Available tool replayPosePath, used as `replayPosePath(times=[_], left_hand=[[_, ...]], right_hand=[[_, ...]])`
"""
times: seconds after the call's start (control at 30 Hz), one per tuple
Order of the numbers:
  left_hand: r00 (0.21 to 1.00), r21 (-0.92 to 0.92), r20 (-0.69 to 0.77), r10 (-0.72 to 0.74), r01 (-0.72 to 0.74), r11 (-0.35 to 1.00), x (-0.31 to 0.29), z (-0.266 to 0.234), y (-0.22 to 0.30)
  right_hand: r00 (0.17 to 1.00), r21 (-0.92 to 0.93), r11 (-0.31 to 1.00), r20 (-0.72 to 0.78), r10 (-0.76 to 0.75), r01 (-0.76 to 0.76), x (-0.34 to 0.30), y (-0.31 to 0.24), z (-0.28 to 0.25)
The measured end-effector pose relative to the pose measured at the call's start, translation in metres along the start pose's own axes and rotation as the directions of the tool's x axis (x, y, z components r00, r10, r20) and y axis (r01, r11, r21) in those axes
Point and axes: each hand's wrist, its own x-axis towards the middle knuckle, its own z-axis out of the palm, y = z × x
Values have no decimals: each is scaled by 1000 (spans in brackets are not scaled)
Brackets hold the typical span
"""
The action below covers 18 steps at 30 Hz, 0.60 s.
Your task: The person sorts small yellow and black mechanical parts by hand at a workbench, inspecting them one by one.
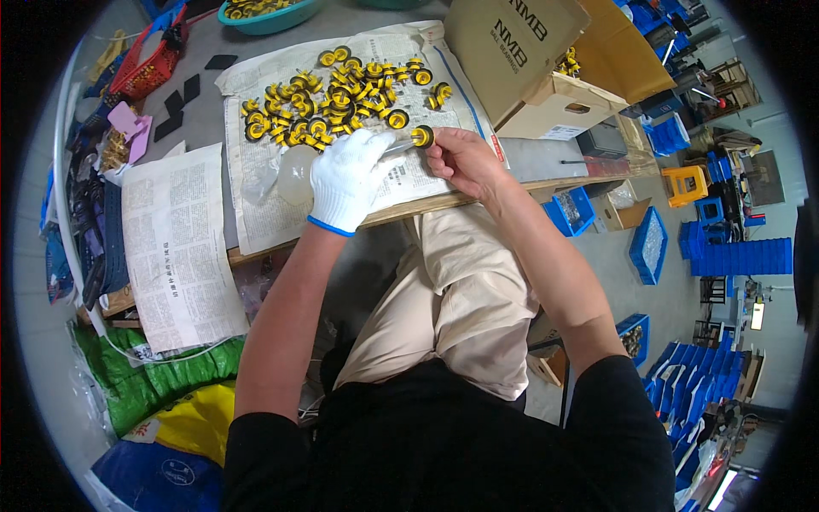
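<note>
My left hand (pixel 345 173), in a white knit glove with a blue cuff, is closed around a slender, pale, shiny tool (pixel 397 148) whose exact kind I cannot make out. The tool's tip reaches a small yellow-and-black wheel-like part (pixel 422 136). My bare right hand (pixel 465 160) pinches that part between thumb and fingers, just above the near edge of the table. Beyond both hands lies a pile of similar yellow-and-black parts (pixel 339 99) on spread newspaper (pixel 397 186). Next to the gloved hand sits a translucent round object (pixel 296 173) with crumpled clear plastic (pixel 259 181).
An open cardboard box (pixel 546 102) stands at the right with more yellow parts inside. At the back are a teal basin (pixel 271 19) and, further left, a red basket (pixel 152 66). Another newspaper sheet (pixel 177 256) hangs over the left table edge. Blue bins (pixel 570 211) stand on the floor.
</note>
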Motion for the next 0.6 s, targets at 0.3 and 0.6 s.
replayPosePath(times=[0.3, 0.6], left_hand=[[1000, -3, -3, 10, -10, 1000, 0, 1, 0], [995, 20, -12, -102, 102, 995, 4, -3, 5]], right_hand=[[1000, 17, 1000, 5, -5, 5, -5, -2, 3], [1000, 44, 999, 29, 5, -7, -5, -4, -1]])
